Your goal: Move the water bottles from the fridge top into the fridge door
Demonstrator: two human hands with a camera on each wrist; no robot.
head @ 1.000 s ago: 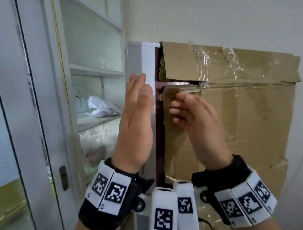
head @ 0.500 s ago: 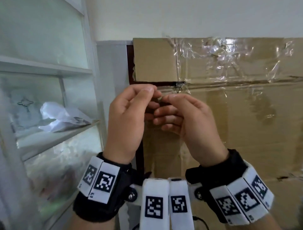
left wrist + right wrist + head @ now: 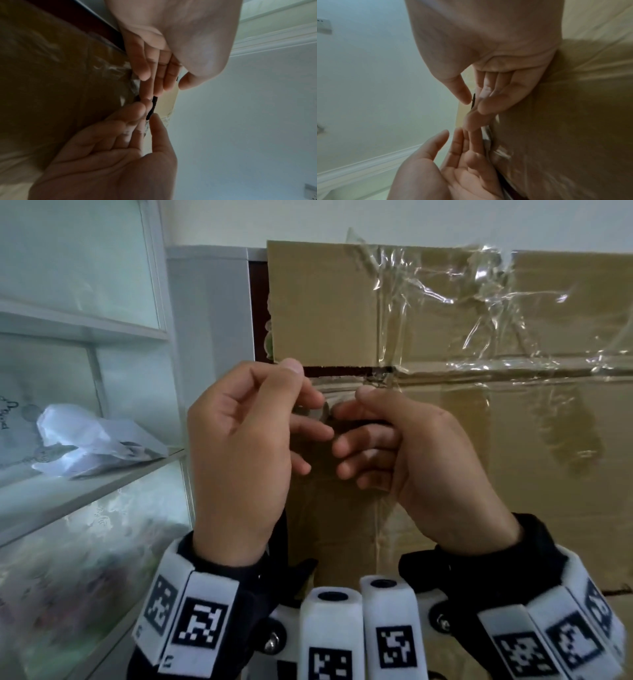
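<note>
No water bottle shows in any view. The fridge (image 3: 212,320) has brown cardboard taped over its upper door (image 3: 325,302) and lower door (image 3: 513,491), with a dark gap (image 3: 342,370) between them. Both hands meet at that gap near the fridge's left edge. My left hand (image 3: 308,392) has fairly straight fingers (image 3: 145,75) with tips at the lower door's top edge and the thumb apart. My right hand (image 3: 349,409) pinches that top edge between thumb (image 3: 464,97) and curled fingers. The fridge top is out of view.
Crumpled clear tape (image 3: 445,285) runs across the cardboard. To the left stands a white glass-fronted cabinet (image 3: 157,330), close to the fridge's side, with a white plastic bag (image 3: 85,440) on its shelf. A plain wall rises behind the fridge.
The view has closed in on the fridge. My left hand left the fridge's side and came to the gap between the doors, meeting my right hand there.
</note>
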